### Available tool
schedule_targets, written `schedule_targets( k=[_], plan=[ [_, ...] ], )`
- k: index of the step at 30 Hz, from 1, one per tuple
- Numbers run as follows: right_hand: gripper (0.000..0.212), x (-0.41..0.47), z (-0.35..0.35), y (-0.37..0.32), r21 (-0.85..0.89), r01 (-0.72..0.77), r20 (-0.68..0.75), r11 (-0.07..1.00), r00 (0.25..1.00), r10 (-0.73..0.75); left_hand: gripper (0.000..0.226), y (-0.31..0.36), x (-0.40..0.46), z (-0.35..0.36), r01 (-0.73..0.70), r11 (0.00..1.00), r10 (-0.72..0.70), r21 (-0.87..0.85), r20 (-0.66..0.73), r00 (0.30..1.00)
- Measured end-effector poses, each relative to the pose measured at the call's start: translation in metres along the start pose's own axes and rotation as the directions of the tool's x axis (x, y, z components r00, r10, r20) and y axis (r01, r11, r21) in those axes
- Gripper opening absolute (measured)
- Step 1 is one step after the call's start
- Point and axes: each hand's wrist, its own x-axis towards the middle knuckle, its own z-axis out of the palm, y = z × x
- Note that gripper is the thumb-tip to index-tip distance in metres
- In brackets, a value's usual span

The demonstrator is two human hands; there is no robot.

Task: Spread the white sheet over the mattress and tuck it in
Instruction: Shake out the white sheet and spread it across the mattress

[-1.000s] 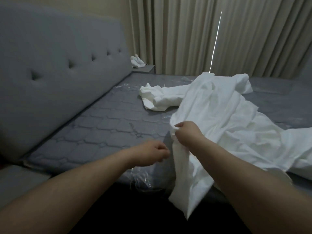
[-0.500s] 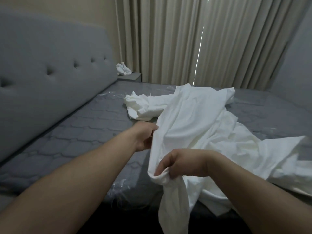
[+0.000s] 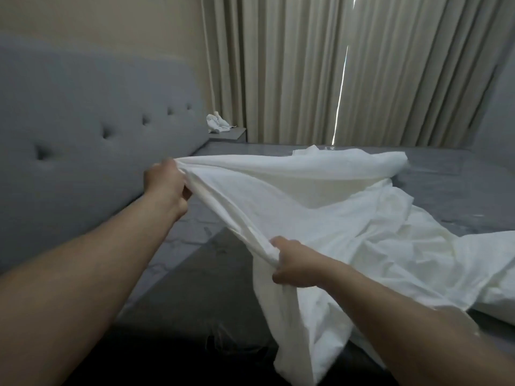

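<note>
The white sheet (image 3: 328,218) lies bunched across the grey quilted mattress (image 3: 451,196), with one edge lifted off it. My left hand (image 3: 165,188) grips that edge up near the headboard. My right hand (image 3: 295,263) grips the same edge lower down, near the mattress's front corner. Between the two hands the edge is stretched taut. Below my right hand a length of sheet hangs down over the side of the bed. The rest of the sheet trails in folds to the right.
A grey tufted headboard (image 3: 83,140) runs along the left. Beige curtains (image 3: 334,68) hang behind the bed. A small white cloth (image 3: 217,124) lies on a grey bedside ledge (image 3: 231,133) at the far corner. Dark floor shows below the mattress's front edge.
My left hand has taken hold of the sheet's edge and lifted it up and left towards the headboard. My right hand kept its grip, and the edge between the hands is now pulled taut.
</note>
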Motion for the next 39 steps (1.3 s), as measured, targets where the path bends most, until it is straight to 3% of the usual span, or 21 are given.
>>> schedule_targets(
  k=[2, 4, 6, 8, 11, 13, 15, 17, 19, 23, 25, 28, 29, 31, 33, 35, 36, 38, 39],
  plan=[
    [0.055, 0.001, 0.018, 0.000, -0.122, -0.004, 0.095, 0.992, 0.995, 0.016, 0.019, 0.008, 0.002, -0.008, -0.042, 0.998, 0.044, 0.037, -0.060, 0.997],
    [0.046, -0.002, 0.033, 0.004, -0.137, -0.065, 0.171, 0.988, 0.981, 0.089, 0.023, 0.011, 0.001, -0.014, -0.085, 0.991, 0.095, 0.102, -0.096, 0.991],
    [0.019, -0.009, 0.040, 0.006, -0.192, -0.091, 0.264, 0.977, 0.954, 0.140, 0.023, 0.009, -0.001, -0.019, -0.069, 0.990, 0.081, 0.126, -0.097, 0.992],
    [0.013, -0.014, 0.039, 0.011, -0.233, -0.082, 0.351, 0.969, 0.922, 0.163, 0.021, 0.003, -0.003, -0.024, -0.033, 0.988, 0.044, 0.149, -0.070, 0.997],
    [0.015, -0.017, 0.025, 0.018, 0.195, -0.298, 0.346, 0.934, 0.912, 0.219, 0.021, -0.003, -0.002, -0.029, -0.017, 0.988, 0.007, 0.156, 0.064, 0.998],
    [0.016, -0.012, 0.004, 0.012, 0.514, -0.278, 0.231, 0.812, 0.956, 0.181, 0.021, -0.005, 0.003, -0.029, 0.047, 0.985, -0.081, 0.165, 0.206, 0.975],
    [0.019, -0.003, -0.032, -0.008, 0.826, -0.134, 0.051, 0.547, 0.985, 0.165, 0.051, -0.007, -0.001, -0.028, 0.110, 0.928, -0.233, 0.356, 0.323, 0.917],
    [0.024, 0.003, -0.078, -0.031, 0.957, 0.090, -0.138, 0.277, 0.978, 0.158, 0.073, -0.014, -0.018, -0.022, 0.073, 0.823, -0.327, 0.563, 0.364, 0.872],
    [0.034, 0.007, -0.124, -0.052, 0.949, 0.290, -0.308, 0.127, 0.938, 0.160, 0.095, -0.024, -0.047, -0.017, -0.012, 0.760, -0.376, 0.650, 0.456, 0.807],
    [0.047, 0.002, -0.185, -0.080, 0.880, 0.463, -0.474, 0.106, 0.865, 0.164, 0.078, -0.056, -0.107, 0.006, -0.203, 0.697, -0.480, 0.688, 0.658, 0.581],
    [0.048, -0.001, -0.194, -0.088, 0.871, 0.481, -0.491, 0.103, 0.863, 0.119, 0.086, -0.076, -0.132, 0.028, -0.291, 0.699, -0.421, 0.653, 0.705, 0.571],
    [0.046, -0.011, -0.194, -0.088, 0.863, 0.503, -0.503, 0.047, 0.864, -0.017, 0.054, -0.107, -0.147, 0.066, -0.180, 0.803, -0.341, 0.567, 0.686, 0.643],
    [0.044, -0.014, -0.192, -0.082, 0.869, 0.487, -0.484, 0.085, 0.873, -0.061, 0.038, -0.113, -0.148, 0.076, -0.148, 0.813, -0.331, 0.563, 0.655, 0.679],
    [0.044, -0.022, -0.185, -0.059, 0.850, 0.420, -0.418, 0.317, 0.905, -0.077, 0.015, -0.116, -0.134, 0.091, -0.172, 0.821, -0.257, 0.545, 0.622, 0.740],
    [0.034, -0.033, -0.174, -0.027, 0.703, 0.259, -0.364, 0.663, 0.931, 0.022, 0.018, -0.106, -0.115, 0.101, -0.086, 0.867, -0.228, 0.491, 0.545, 0.807],
    [0.029, -0.041, -0.157, 0.018, 0.467, 0.046, -0.256, 0.883, 0.963, 0.086, 0.032, -0.084, -0.084, 0.107, 0.020, 0.927, -0.213, 0.374, 0.483, 0.849],
    [0.046, -0.045, -0.146, 0.039, 0.376, -0.030, -0.161, 0.926, 0.982, 0.097, 0.037, -0.074, -0.051, 0.109, 0.040, 0.950, -0.196, 0.311, 0.490, 0.849],
    [0.105, -0.049, -0.119, 0.077, 0.221, -0.131, 0.078, 0.966, 0.990, 0.116, 0.054, -0.059, 0.033, 0.115, 0.082, 0.979, -0.163, 0.186, 0.475, 0.865],
    [0.111, -0.048, -0.105, 0.091, 0.069, -0.148, 0.164, 0.987, 0.977, 0.135, 0.065, -0.047, 0.059, 0.114, 0.086, 0.987, -0.140, 0.139, 0.449, 0.883]
  ],
)
